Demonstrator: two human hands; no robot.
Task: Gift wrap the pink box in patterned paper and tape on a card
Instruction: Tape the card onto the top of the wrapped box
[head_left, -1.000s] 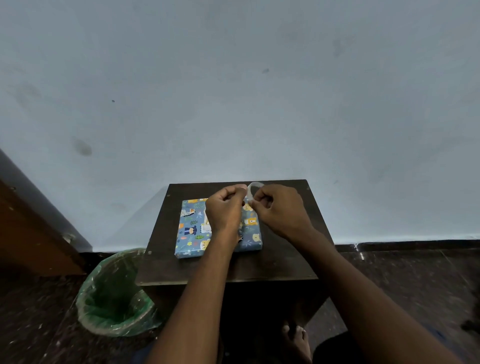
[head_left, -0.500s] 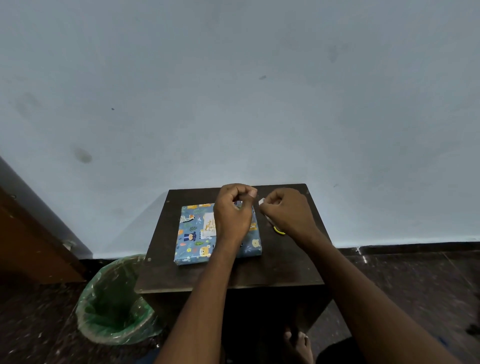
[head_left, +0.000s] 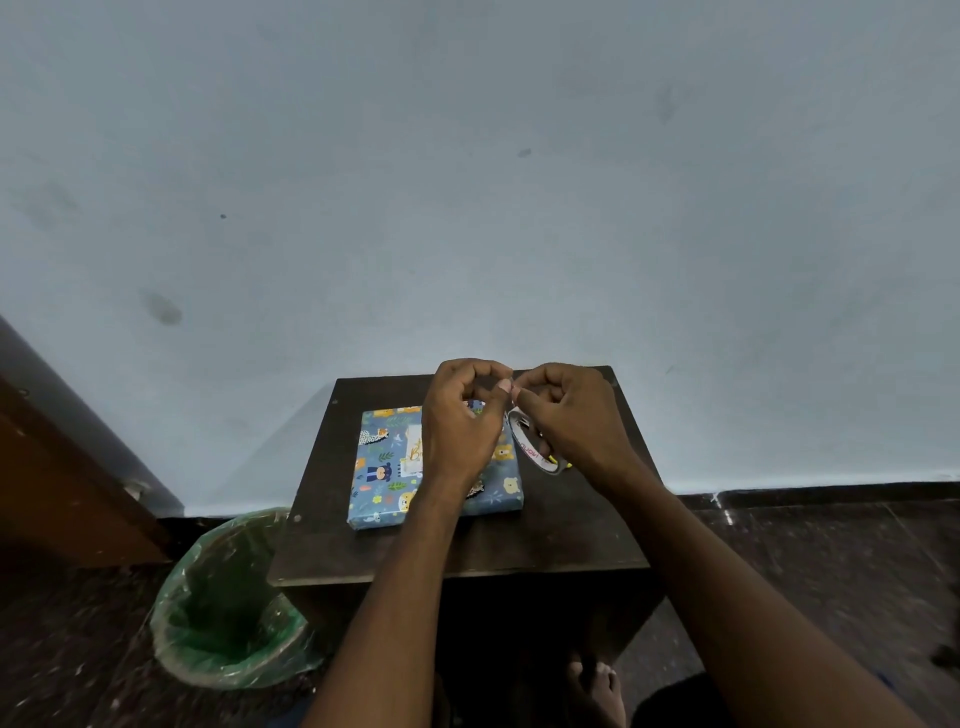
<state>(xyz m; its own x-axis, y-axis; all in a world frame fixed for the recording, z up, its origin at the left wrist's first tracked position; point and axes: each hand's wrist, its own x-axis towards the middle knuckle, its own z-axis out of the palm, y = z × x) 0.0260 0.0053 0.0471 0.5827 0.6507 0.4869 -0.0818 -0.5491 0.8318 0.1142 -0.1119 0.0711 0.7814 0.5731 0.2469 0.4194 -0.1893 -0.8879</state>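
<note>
The box (head_left: 387, 467), wrapped in blue paper with animal prints, lies flat on the small dark table (head_left: 467, 551). A white card (head_left: 414, 452) lies on its top, partly hidden by my left wrist. My left hand (head_left: 460, 421) hovers above the box and pinches the free end of clear tape between thumb and forefinger. My right hand (head_left: 571, 421) holds the tape roll (head_left: 530, 447) just right of the box, its fingertips meeting the left hand's at the tape end.
A green-lined waste bin (head_left: 228, 603) stands on the floor left of the table. A wooden door or cabinet edge (head_left: 57, 467) is at the far left. A pale wall rises right behind the table. A bare foot (head_left: 592, 686) shows below the table.
The hands drew apart and then came back together at the tape end. The tape roll, which sat high between the hands, now hangs under my right hand beside the box.
</note>
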